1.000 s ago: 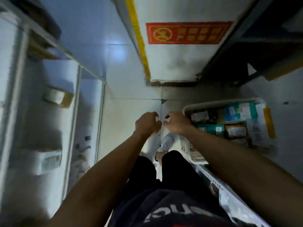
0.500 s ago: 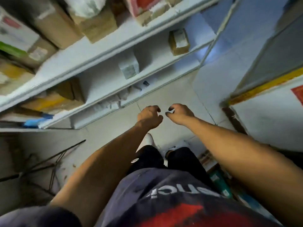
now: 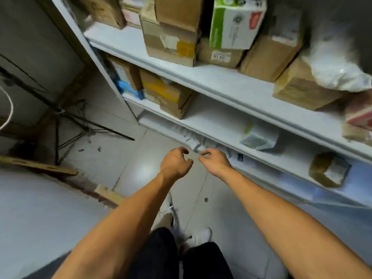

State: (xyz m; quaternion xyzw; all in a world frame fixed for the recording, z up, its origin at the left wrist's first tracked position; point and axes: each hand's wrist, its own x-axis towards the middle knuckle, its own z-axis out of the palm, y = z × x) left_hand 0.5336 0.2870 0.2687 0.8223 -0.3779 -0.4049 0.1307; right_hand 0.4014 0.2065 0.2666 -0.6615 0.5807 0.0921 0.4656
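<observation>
Both my bare forearms reach forward over a pale tiled floor (image 3: 141,170) beside a white shelf unit (image 3: 231,85). My left hand (image 3: 176,162) hangs in the air with its fingers loosely curled and holds nothing I can see. My right hand (image 3: 214,161) is a little to the right, close to the lowest shelf's edge. Its thumb and forefinger meet at the tips; whether something small is pinched there is too blurred to tell. The two hands are a short gap apart.
Cardboard boxes (image 3: 171,43), a green and white box (image 3: 233,21) and a white bag (image 3: 334,69) fill the upper shelf. Lower shelves hold a yellow-taped box (image 3: 167,95), a small parcel (image 3: 259,137) and crumpled white bags (image 3: 193,139). A black folding stand (image 3: 80,121) leans at left.
My view has swung from the aisle and a basket of parcels round to the shelves. My hands, which were touching, have drifted slightly apart.
</observation>
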